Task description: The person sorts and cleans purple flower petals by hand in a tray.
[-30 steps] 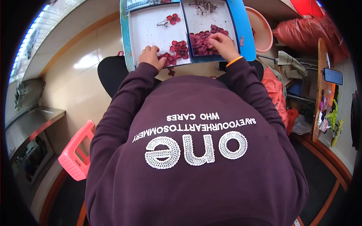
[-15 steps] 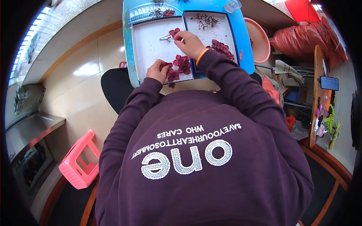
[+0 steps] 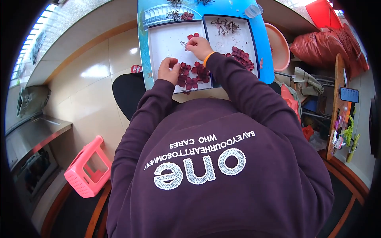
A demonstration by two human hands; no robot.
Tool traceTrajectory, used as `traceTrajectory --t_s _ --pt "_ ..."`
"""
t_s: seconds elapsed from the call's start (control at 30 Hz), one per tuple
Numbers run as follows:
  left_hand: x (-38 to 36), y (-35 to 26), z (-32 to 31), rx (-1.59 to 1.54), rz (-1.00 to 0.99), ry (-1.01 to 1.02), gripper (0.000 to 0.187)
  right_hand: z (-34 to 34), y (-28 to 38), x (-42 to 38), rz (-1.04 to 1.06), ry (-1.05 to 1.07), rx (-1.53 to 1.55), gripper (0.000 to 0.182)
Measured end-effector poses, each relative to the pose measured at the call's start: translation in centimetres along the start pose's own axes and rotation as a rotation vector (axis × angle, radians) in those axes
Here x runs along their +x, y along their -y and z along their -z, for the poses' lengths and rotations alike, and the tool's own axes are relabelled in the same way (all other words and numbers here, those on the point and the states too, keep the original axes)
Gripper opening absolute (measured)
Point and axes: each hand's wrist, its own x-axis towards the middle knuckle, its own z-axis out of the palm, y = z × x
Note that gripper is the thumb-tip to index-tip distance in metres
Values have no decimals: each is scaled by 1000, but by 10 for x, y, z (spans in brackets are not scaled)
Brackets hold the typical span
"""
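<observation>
My right hand [image 3: 199, 48] is over the left shallow box [image 3: 158, 41], its fingertips pinched on a slim metal tool that looks like tweezers [image 3: 183, 43]. Just beyond those fingers lies a small dark red flower [image 3: 193, 35]. My left hand [image 3: 168, 72] rests low in the same box, thumb and forefinger apart, and I see nothing between them. Beside it is a cluster of dark red flowers [image 3: 192, 82]. In the adjoining right box [image 3: 249, 37], more red flowers [image 3: 242, 58] lie near my right sleeve, with dry brown stems [image 3: 225, 26] at the far end.
Both boxes sit on a blue table [image 3: 266, 63]. More dry stems [image 3: 173, 16] lie behind them, near a clear plastic cup [image 3: 253, 10]. A pink basin [image 3: 279, 47] stands at the table's right. On the floor to the left is a pink stool [image 3: 88, 166].
My left hand has opened and drawn away from the flowers. My right hand has moved slightly nearer, leaving the small red flower beyond its fingertips. The whole view has shifted a little.
</observation>
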Motion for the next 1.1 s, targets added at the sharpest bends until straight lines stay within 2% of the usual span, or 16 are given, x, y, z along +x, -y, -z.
traceTrajectory --t_s 0.07,0.1,0.23,0.43,0.57,0.6,0.73,0.77,0.9,0.93,1.07,1.1 --pt "4 -16 1 -151 170 28 14 14 13 -9 -280 118 445 13" --pt "7 -24 1 -149 174 28 14 17 17 -14 -283 121 447 13" --pt "15 -49 -2 -731 408 53 15 21 30 -41 -359 234 1055 11" --pt "7 -55 4 -690 295 90 14 26 43 -70 -356 226 1186 7" --pt "-4 -62 11 -1010 366 167 11 33 41 -81 -284 338 1315 7" --pt "-5 -63 10 -1009 369 172 11 35 39 -85 -286 333 1317 7" --pt "-9 -69 11 -638 306 81 7 39 36 -96 -255 143 804 10" --pt "-10 -71 13 -636 304 79 7 39 41 -98 -253 145 806 10" --pt "-19 -82 13 -108 -96 81 5 45 62 -107 581 -249 233 8" --pt "-22 -84 12 -108 -98 89 5 47 60 -111 576 -255 232 8" --pt "-32 -95 12 -124 -161 193 5 54 49 -122 710 -197 -172 9" --pt "-31 -95 11 -122 -168 191 5 55 50 -123 717 -202 -173 9"
